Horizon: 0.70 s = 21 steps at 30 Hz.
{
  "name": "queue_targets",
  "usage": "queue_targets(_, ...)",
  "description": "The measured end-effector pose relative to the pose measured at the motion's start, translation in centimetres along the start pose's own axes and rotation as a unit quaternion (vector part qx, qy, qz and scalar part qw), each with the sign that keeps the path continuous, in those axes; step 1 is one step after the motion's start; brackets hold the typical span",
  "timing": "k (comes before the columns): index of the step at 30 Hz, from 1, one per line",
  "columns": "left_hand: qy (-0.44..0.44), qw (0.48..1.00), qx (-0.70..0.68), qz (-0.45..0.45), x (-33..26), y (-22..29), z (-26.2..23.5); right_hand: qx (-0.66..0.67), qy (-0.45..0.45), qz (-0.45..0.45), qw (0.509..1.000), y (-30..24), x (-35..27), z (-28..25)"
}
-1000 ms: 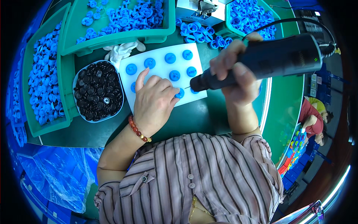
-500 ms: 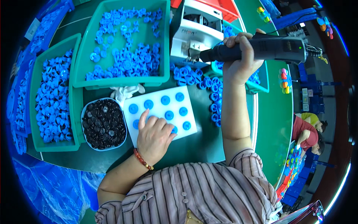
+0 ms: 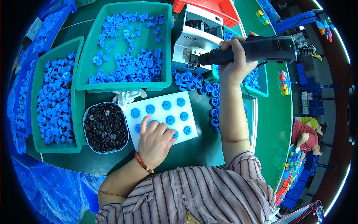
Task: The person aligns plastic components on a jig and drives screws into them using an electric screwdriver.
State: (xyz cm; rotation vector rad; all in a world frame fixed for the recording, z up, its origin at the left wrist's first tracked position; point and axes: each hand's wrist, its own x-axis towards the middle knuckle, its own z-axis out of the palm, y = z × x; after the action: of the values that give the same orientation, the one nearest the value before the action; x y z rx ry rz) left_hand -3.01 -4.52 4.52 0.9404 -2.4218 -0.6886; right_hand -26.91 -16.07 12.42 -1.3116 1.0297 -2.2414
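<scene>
My right hand (image 3: 238, 61) is wrapped round a black electric screwdriver (image 3: 270, 50), held almost level. Its nose points left and meets the front outlet of a white and black screw feeder (image 3: 182, 44). My left hand (image 3: 154, 140) rests over the near left part of a white board (image 3: 159, 115), index finger stretched out and the other fingers loosely bent. Rows of round blue plastic pieces (image 3: 170, 120) sit in the board. The left thumb is beside one blue disc at the near edge; the hand partly covers that area.
Green bins (image 3: 167, 48) of blue parts stand behind and at left. A tub of black caps (image 3: 105, 127) sits left of the board, a white glove (image 3: 128, 97) behind it. Loose blue rings (image 3: 214, 101) lie at right. A red bin (image 3: 227, 11) stands behind the feeder; people sit farther right.
The screwdriver has shifted slightly left, its nose closer to the feeder outlet. My left hand stays at the same place on the board. The whole view has moved a little.
</scene>
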Motion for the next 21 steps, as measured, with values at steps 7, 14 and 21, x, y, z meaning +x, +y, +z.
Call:
queue_targets(7, 0.010, 1.000, -0.004, -0.012, -0.2, 0.0, 0.2, -0.004, -0.011, 0.007, 1.000, 0.1, -0.3, 0.1)
queue_targets(14, 0.004, 1.000, -0.009, -0.004, -0.4, 0.0, 0.3, 0.013, 0.002, 0.027, 1.000, -0.8, -1.0, 0.1)
queue_targets(21, 0.040, 0.998, 0.021, -0.038, -0.4, 0.3, -0.1, 0.099, -0.053, 0.135, 0.984, -4.7, -6.0, -1.1)
